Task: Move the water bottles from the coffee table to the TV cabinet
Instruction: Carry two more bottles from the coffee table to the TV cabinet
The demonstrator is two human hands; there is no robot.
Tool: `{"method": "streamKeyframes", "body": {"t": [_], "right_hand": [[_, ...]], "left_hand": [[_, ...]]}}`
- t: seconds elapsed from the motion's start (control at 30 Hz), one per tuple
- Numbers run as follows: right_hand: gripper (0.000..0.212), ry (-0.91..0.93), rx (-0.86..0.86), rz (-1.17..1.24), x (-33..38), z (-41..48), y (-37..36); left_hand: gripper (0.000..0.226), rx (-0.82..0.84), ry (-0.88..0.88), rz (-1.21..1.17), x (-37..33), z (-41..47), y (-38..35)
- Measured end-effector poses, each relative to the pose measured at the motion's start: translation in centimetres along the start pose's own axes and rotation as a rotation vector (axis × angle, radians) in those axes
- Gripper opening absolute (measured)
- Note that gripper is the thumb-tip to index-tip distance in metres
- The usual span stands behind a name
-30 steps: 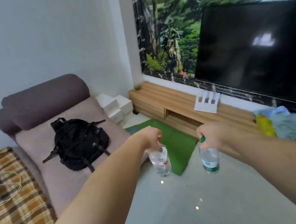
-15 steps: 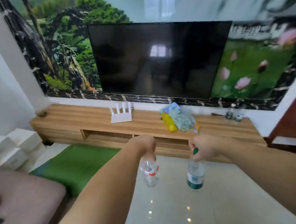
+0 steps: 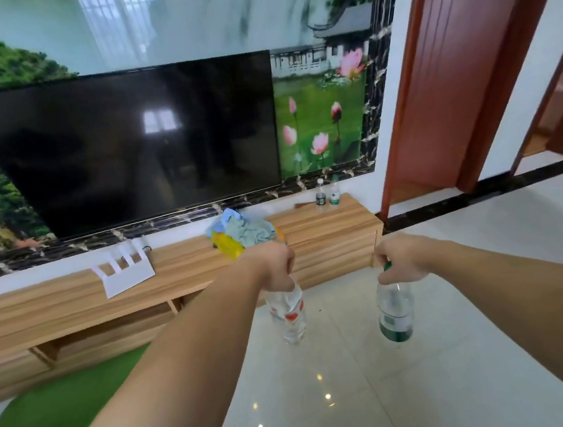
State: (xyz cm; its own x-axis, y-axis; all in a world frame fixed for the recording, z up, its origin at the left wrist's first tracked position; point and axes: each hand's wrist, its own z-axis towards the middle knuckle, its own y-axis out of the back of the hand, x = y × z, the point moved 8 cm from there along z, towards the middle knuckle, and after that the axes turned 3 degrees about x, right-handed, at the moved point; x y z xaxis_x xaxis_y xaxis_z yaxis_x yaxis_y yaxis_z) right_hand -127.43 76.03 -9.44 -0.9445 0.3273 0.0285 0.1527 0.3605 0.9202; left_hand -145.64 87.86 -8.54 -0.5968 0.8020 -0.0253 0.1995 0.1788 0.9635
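Two water bottles are carried by their tops above the glossy white floor (image 3: 376, 393). The left hand (image 3: 275, 265) is closed around the neck of a clear bottle with a red-and-white label (image 3: 288, 316), which hangs upright beneath it. The right hand (image 3: 399, 258) is closed around the green cap of a green-labelled bottle (image 3: 395, 312), also hanging upright. The two bottles are held apart, side by side. Beyond them, a wooden TV cabinet (image 3: 326, 229) is set along the far wall under a dark television (image 3: 135, 141). On the cabinet top, two more bottles (image 3: 326, 195) are stood at the far right end, a heap of cloths (image 3: 241, 234) is piled near the middle, and a white router (image 3: 124, 269) is placed further left. A green mat (image 3: 52, 418) is laid at the near left.
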Motion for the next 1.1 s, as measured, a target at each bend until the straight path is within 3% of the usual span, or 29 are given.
{"method": "streamKeyframes", "body": {"t": [0.2, 0.33, 0.6, 0.93, 1.1], "right_hand": [[0.028, -0.031, 0.162, 0.132, -0.7, -1.6, -2.0], [0.024, 0.04, 0.168, 0.112, 0.3, -0.3, -2.4], [0.026, 0.192, 0.09, 0.034, 0.5, 4.2, -0.2], [0.042, 0.276, 0.04, 0.051, -6.7, 7.9, 3.1], [0.037, 0.266, 0.092, 0.086, -11.2, 8.6, 3.6]], "left_hand": [[0.019, 0.052, -0.025, 0.067, -0.4, -0.9, 0.3], [0.016, 0.081, 0.005, 0.069, 0.5, -1.1, -0.6], [0.035, 0.069, 0.123, 0.016, 1.4, 1.3, -0.6], [0.029, 0.053, 0.173, 0.022, -4.6, 8.6, 1.7], [0.027, 0.046, 0.116, 0.007, -8.5, 12.7, 3.2]]}}
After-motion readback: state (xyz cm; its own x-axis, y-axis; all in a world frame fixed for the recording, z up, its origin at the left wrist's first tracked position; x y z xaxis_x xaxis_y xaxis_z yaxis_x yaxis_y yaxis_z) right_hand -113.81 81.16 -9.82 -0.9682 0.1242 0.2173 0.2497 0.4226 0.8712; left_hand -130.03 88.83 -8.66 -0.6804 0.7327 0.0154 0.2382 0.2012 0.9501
